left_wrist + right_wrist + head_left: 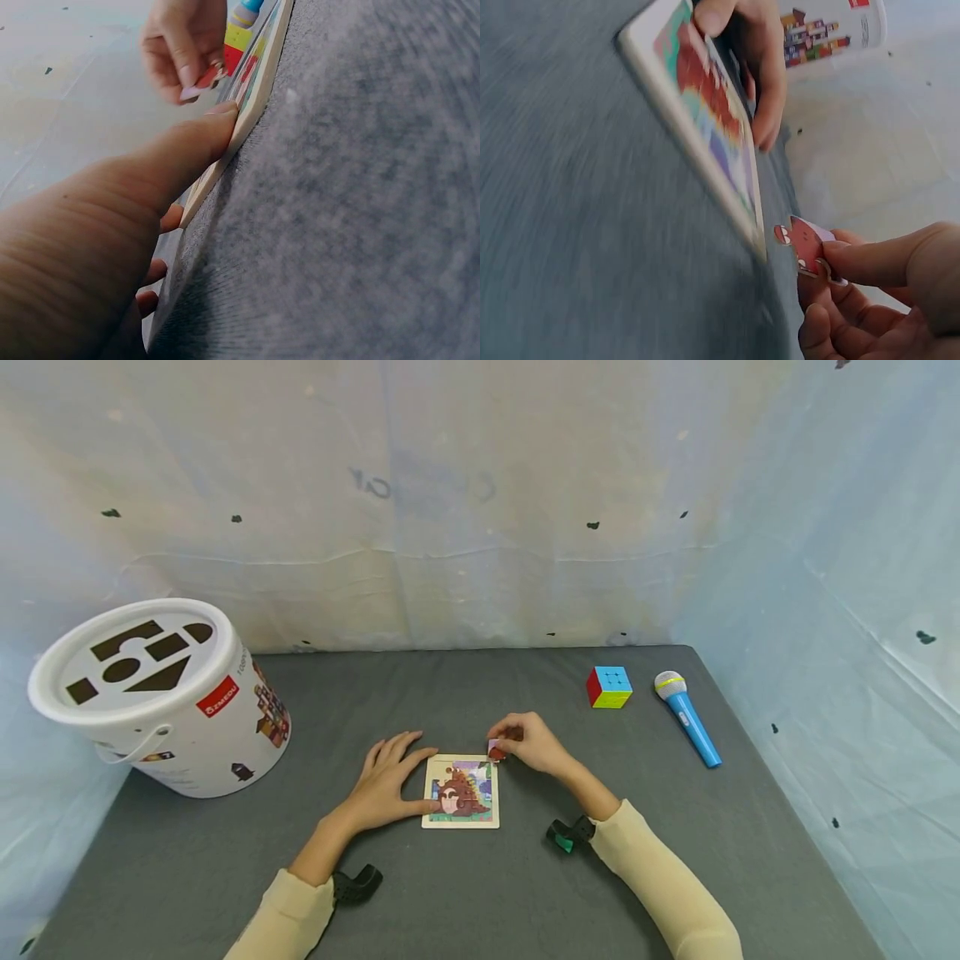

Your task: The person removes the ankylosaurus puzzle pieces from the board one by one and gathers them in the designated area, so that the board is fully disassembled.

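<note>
A small square jigsaw puzzle (461, 792) lies on the grey table, a brown dinosaur-like figure pictured inside its pale wooden frame. My left hand (384, 785) spreads over its left side, thumb resting on the frame's lower left and index fingertip at the upper left corner. Between thumb and fingers, my right hand (528, 743) pinches a red-and-lilac puzzle piece (808, 246) by the upper right corner of the frame. The right wrist view shows a rounded tab on this piece, raised beside the board. In the left wrist view the left thumb (191, 146) presses the board's edge.
A white lidded bucket (247, 727) with shaped holes in its lid stands at the left. Toward the back right are a puzzle cube (609, 687) and a blue toy microphone (692, 722). Pale sheeting (465, 527) closes off the back and sides of the table.
</note>
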Available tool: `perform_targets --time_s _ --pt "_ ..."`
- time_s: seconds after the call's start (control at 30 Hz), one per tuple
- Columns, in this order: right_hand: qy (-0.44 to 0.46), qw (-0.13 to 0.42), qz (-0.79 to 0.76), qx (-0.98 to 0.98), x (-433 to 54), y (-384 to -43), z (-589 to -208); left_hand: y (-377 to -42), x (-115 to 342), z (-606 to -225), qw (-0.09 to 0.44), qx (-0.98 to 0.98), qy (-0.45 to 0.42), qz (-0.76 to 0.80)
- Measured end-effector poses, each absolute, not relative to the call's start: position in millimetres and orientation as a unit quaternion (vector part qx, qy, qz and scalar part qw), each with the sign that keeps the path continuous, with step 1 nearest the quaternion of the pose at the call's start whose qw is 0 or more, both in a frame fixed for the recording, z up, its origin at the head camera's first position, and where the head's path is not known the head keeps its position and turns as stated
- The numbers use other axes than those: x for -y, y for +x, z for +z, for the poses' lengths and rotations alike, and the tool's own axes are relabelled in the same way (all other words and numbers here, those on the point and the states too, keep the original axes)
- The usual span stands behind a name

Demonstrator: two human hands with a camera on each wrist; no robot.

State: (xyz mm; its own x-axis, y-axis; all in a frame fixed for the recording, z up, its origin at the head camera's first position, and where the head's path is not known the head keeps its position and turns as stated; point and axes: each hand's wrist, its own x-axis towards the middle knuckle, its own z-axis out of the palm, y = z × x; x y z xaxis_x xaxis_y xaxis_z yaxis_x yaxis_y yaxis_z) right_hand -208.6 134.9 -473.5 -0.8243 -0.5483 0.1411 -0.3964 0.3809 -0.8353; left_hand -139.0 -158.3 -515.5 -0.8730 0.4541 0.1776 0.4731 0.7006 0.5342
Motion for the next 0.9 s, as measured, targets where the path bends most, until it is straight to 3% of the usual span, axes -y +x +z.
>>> perform_targets --time_s 0.9 --pt "-0.263 0.084 -0.447 -0.851 -155.6 -204.3 -482.4 -138.6 158.6 -515.6 0.019 0.92 -0.255 -0.296"
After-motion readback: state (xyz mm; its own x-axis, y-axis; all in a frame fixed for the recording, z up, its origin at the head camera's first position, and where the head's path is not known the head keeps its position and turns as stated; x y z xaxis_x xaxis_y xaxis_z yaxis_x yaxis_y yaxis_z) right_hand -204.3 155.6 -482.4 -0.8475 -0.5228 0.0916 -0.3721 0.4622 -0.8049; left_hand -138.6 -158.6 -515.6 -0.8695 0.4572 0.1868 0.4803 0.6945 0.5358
